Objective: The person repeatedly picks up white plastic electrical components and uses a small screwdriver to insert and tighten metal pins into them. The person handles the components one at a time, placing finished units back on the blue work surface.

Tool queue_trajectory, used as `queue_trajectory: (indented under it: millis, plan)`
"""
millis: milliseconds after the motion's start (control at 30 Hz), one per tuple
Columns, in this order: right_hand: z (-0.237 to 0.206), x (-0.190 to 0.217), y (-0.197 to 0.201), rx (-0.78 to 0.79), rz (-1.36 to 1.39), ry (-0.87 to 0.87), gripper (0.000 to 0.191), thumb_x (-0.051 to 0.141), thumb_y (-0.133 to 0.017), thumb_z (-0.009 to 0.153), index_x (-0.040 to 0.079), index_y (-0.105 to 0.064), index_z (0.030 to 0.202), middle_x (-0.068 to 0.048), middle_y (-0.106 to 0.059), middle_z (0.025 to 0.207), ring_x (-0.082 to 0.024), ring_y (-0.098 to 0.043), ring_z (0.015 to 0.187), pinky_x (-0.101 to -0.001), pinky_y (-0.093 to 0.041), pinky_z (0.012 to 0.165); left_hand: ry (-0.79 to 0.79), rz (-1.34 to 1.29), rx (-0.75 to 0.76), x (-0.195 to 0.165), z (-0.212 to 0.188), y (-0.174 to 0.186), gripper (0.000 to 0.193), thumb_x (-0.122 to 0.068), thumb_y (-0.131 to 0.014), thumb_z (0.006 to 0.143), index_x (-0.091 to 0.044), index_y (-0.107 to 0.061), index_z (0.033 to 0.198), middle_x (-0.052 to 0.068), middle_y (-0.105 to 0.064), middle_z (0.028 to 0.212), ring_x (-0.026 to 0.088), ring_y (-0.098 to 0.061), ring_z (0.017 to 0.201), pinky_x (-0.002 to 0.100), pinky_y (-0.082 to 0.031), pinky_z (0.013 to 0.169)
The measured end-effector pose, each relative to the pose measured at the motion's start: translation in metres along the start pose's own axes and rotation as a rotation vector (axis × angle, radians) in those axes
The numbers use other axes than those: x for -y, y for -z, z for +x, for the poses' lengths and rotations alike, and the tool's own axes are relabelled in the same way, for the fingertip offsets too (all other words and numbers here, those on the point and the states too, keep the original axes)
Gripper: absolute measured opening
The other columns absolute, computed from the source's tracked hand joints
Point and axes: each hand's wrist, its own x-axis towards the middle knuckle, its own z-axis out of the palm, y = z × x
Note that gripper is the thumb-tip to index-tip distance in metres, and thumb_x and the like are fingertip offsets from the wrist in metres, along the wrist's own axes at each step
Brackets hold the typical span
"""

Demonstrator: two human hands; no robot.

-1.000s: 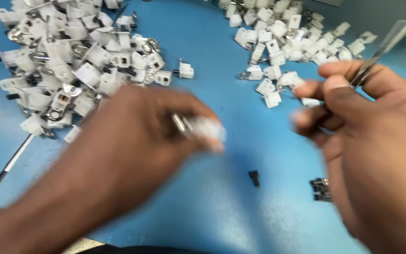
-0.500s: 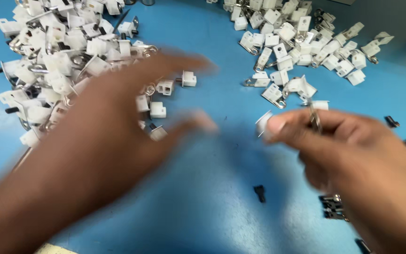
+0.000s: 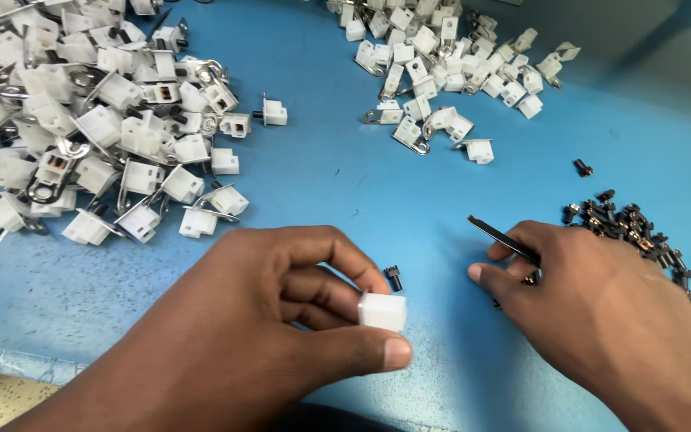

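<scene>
With the left hand [image 3: 265, 320] pinching a white block [image 3: 382, 311] and the right hand [image 3: 593, 296] gripping tweezers [image 3: 502, 240], the black pin [image 3: 394, 278] could skid across the desk [image 3: 337, 184].

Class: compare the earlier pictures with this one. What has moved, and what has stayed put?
The left hand has drawn back toward the person, now pinching a white block. The right hand has dropped lower, keeping its tweezers. The white-part piles and small black piece stayed put.
</scene>
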Motion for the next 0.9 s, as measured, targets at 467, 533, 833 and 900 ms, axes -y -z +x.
queue_trajectory:
  millis: [467,533,833,900]
  plan:
    - [-0.006,0.023,0.001,-0.049,0.195,0.038,0.031,0.05,-0.077,0.089,0.027,-0.084,0.109,-0.005,-0.078,0.083,-0.026,-0.072,0.078,-0.0399,-0.056,0.076,-0.054,-0.117,-0.064,-0.002,0.006,0.0,0.037,-0.024,-0.091,0.074,-0.007,-0.067,0.098,0.005,-0.077,0.083,0.011,-0.071,0.078,0.029,-0.06,0.07]
    - [-0.003,0.027,-0.004,-0.023,0.274,0.025,0.031,0.043,-0.079,0.087,0.029,-0.082,0.115,-0.011,-0.08,0.085,-0.029,-0.074,0.08,-0.0411,-0.057,0.079,-0.165,-0.096,-0.073,-0.006,0.009,0.002,0.036,-0.025,-0.09,0.077,-0.006,-0.067,0.098,0.004,-0.076,0.088,0.01,-0.071,0.082,0.027,-0.063,0.072]
    - [-0.002,0.028,-0.006,-0.036,0.359,0.073,0.033,0.035,-0.077,0.085,0.027,-0.08,0.117,-0.008,-0.078,0.102,-0.031,-0.074,0.086,-0.0423,-0.055,0.087,-0.036,-0.032,-0.067,-0.013,0.014,0.003,0.039,-0.031,-0.086,0.079,-0.007,-0.066,0.104,0.007,-0.081,0.077,0.011,-0.074,0.076,0.03,-0.061,0.07]
    - [-0.001,0.028,-0.009,-0.078,0.308,0.118,0.032,0.037,-0.075,0.086,0.026,-0.078,0.116,-0.006,-0.075,0.108,-0.031,-0.072,0.091,-0.0442,-0.056,0.086,-0.107,-0.092,-0.035,-0.011,0.014,0.003,0.039,-0.03,-0.085,0.081,-0.006,-0.068,0.106,0.007,-0.082,0.079,0.011,-0.076,0.077,0.029,-0.064,0.072]
